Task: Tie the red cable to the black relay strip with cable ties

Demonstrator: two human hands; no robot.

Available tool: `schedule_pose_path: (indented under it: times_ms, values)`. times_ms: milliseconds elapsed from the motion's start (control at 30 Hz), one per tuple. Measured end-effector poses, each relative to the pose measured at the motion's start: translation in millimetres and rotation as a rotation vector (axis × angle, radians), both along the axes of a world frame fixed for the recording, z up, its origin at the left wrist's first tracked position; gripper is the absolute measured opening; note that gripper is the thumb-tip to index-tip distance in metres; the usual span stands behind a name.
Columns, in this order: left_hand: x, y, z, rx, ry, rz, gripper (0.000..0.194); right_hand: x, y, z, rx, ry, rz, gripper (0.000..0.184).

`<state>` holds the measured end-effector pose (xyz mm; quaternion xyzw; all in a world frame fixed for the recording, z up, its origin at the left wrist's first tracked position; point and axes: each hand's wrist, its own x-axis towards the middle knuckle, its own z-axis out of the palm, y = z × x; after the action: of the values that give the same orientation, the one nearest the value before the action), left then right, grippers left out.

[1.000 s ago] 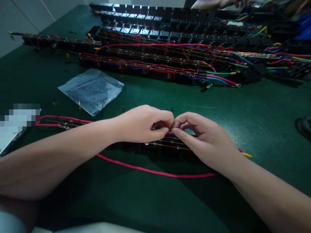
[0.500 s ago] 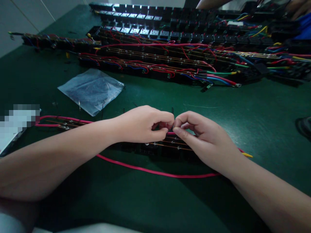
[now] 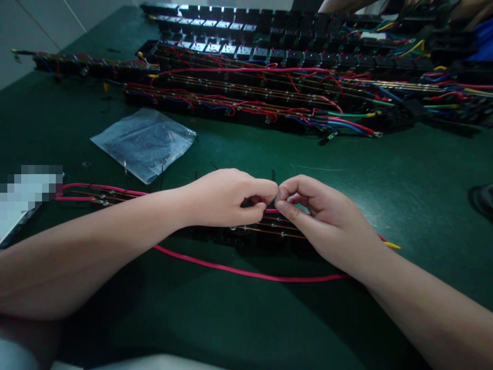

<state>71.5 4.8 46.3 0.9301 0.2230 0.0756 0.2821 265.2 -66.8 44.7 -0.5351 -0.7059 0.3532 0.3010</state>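
Note:
A long black socket strip [image 3: 265, 239] with copper bars and red wiring lies across the green table [image 3: 404, 174] in front of me. My left hand [image 3: 227, 198] and my right hand [image 3: 319, 216] rest over its middle, fingertips meeting in a pinch. Both hands are closed on a red wire [image 3: 269, 210] at the strip's top edge; a thin black cable tie [image 3: 273, 176] stands up just behind the fingertips. A long loop of the same red wire [image 3: 246, 272] curves along the table below my wrists and ends in a yellow-tipped terminal [image 3: 391, 245] at the right.
A clear plastic bag [image 3: 144, 141] of small dark parts lies at the left. Several wired black strips [image 3: 254, 95] are stacked across the back of the table. Another person's arm [image 3: 339, 5] shows at the top edge. A dark round object [image 3: 481, 200] sits at the far right.
Almost nothing differs. My fingertips have shifted slightly upward at the pinch, and the other person's arm at the top edge has moved a little.

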Motion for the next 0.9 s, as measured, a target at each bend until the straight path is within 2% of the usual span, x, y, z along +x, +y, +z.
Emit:
schedule_pose_path:
  times_ms: [300, 467, 600, 900]
  values:
    - [1.3, -0.7, 0.8, 0.023, 0.043, -0.009, 0.01, -0.4, -1.7, 0.0, -0.009, 0.074, -0.061, 0.005]
    - [0.7, -0.3, 1.7, 0.035, 0.115, -0.003, 0.01, 2.6, 2.8, -5.5, -0.021, 0.305, -0.213, 0.006]
    - [0.2, -0.3, 2.8, -0.014, 0.094, 0.011, 0.009, 3.2, 6.7, -5.1, -0.115, 0.242, -0.151, 0.007]
    - [-1.0, -0.4, 3.6, -0.072, 0.028, 0.021, 0.007, 0.6, 4.5, 1.0, -0.15, 0.191, -0.121, 0.006]
